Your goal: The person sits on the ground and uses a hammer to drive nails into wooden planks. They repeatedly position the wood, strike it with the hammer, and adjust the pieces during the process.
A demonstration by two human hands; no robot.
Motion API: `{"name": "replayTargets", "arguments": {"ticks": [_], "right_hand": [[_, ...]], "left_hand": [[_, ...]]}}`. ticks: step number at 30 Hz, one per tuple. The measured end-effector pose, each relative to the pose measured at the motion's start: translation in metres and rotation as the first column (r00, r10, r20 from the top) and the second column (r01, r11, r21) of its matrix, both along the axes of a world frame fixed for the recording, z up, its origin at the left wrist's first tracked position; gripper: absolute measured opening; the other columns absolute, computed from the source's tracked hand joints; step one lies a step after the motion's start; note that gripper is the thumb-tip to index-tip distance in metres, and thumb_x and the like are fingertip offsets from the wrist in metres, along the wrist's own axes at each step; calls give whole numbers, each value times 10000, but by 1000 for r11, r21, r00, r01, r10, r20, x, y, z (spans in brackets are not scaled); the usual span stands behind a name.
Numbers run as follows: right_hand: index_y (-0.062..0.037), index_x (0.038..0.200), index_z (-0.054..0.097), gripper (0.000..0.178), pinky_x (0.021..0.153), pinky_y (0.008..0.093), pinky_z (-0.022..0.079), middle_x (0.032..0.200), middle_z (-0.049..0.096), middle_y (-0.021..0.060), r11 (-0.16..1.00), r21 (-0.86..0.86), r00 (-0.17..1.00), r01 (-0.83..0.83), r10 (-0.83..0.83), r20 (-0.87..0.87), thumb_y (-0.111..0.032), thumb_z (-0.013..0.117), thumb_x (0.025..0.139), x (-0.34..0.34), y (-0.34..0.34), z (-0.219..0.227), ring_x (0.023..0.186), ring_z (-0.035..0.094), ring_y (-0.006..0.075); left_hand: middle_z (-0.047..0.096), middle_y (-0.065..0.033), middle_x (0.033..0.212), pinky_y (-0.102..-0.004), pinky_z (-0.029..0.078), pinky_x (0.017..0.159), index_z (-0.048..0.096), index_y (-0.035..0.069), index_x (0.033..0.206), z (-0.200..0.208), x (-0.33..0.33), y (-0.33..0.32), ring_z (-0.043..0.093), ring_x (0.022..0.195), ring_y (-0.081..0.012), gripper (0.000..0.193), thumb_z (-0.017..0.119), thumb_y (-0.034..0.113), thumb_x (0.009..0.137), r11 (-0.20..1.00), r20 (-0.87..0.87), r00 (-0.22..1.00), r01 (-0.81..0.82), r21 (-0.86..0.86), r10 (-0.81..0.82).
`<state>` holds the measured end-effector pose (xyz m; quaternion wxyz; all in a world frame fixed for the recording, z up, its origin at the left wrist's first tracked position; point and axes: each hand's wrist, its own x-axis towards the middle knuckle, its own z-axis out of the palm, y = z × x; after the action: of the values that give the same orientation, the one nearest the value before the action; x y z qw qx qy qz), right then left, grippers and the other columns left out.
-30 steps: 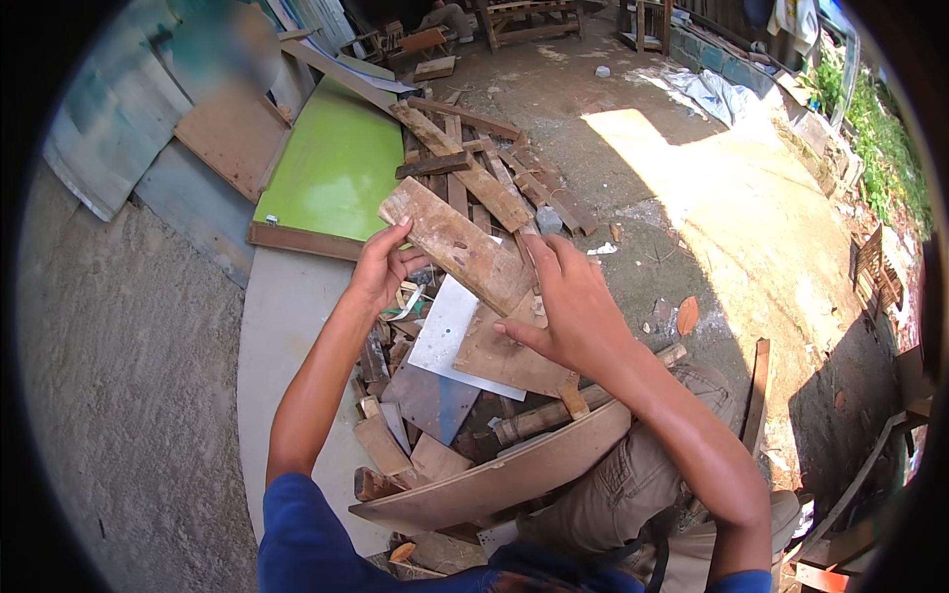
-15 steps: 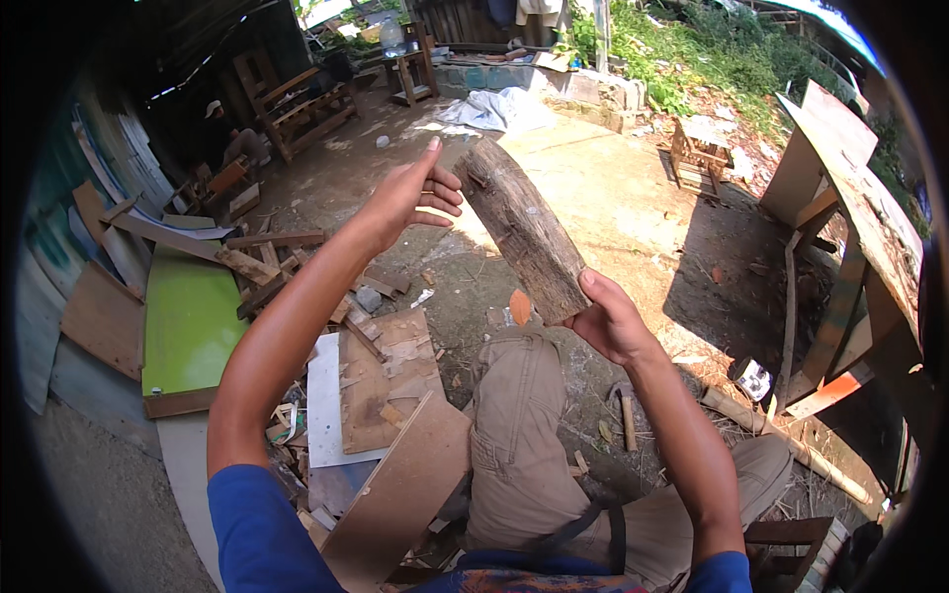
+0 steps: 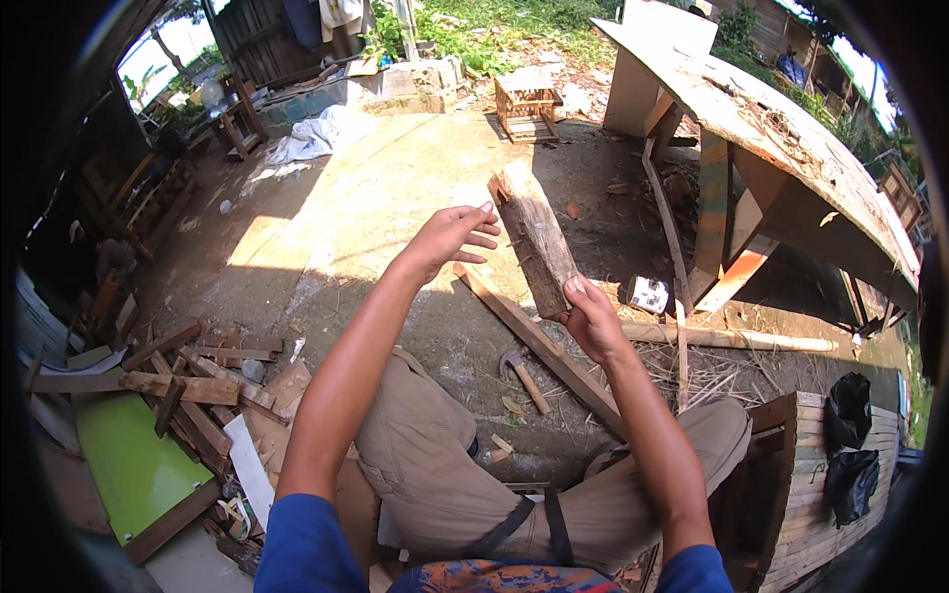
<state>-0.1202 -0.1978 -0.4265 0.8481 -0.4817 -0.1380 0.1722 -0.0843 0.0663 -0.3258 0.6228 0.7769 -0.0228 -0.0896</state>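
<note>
A rough, weathered block of wood (image 3: 535, 237) is held up in front of me, tilted with its top end leaning left. My right hand (image 3: 593, 321) grips its lower end, thumb on the near face. My left hand (image 3: 455, 240) is beside the upper end, fingers stretched and apart, holding nothing; whether the fingertips touch the wood I cannot tell. Below the block, a claw hammer (image 3: 527, 381) with a wooden handle lies on the ground between my legs. A long wooden beam (image 3: 539, 346) slants across the ground behind it.
Scrap wood (image 3: 203, 390) and a green board (image 3: 138, 465) are heaped at left. To the right are a bamboo pole (image 3: 751, 340), a white can (image 3: 647, 295), a large slanted board (image 3: 791, 158) on supports and a slatted bench (image 3: 816, 494). Farther off stands a small wooden crate (image 3: 527, 111).
My view has swung to the right, bringing the long beam and slatted bench into sight. The block stays in my right hand and now stands more upright; my left hand is still open beside it.
</note>
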Motion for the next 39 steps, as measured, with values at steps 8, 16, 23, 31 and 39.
{"name": "replayTargets", "arguments": {"ticks": [8, 16, 23, 31, 39], "right_hand": [[-26, 1322, 557, 463, 910, 416, 475, 1168, 645, 75, 955, -212, 958, 207, -241, -152, -320, 668, 981, 19, 16, -35, 1072, 602, 188], [-57, 1183, 642, 369, 791, 360, 484, 1000, 640, 42, 880, -451, 963, 149, -233, -137, -346, 679, 957, 27, 129, 5, 855, 589, 146], [61, 1318, 570, 542, 759, 304, 492, 1015, 670, 99, 826, -474, 910, 305, -106, 401, -294, 716, 936, 12, 272, 45, 871, 612, 154], [7, 1419, 491, 653, 963, 407, 499, 1342, 569, 226, 841, -535, 422, 81, 458, 783, -316, 743, 910, -90, 373, 61, 1149, 611, 303], [8, 1287, 607, 595, 939, 423, 531, 1224, 663, 248, 225, -972, -194, -75, 952, 235, -460, 682, 929, -124, 423, 44, 1095, 676, 344]], "left_hand": [[675, -199, 1198, -401, 529, 928, 644, -30, 1222, -60, 4, -11, 651, 1130, -292, 598, 630, 508, 961, 955, 182, 980, 26, 295, -83], [643, -260, 1251, -446, 566, 891, 608, -92, 1262, -48, -5, 75, 647, 1150, -356, 740, 574, 579, 951, 917, 94, 971, -239, 320, 220], [492, -357, 1395, -470, 632, 790, 417, -122, 1433, 33, -78, 149, 659, 1137, -390, 803, 499, 541, 986, 931, -111, 933, -319, 177, 341], [618, -206, 1205, -443, 605, 849, 518, -61, 1311, 3, -240, 259, 666, 1066, -277, 468, 642, 192, 937, 602, -211, 661, -747, -283, 720], [624, -169, 1244, -560, 459, 1045, 471, -14, 1362, -141, -470, 357, 650, 1123, -323, 448, 600, 172, 976, 95, -418, 259, -923, -374, 871]]}}
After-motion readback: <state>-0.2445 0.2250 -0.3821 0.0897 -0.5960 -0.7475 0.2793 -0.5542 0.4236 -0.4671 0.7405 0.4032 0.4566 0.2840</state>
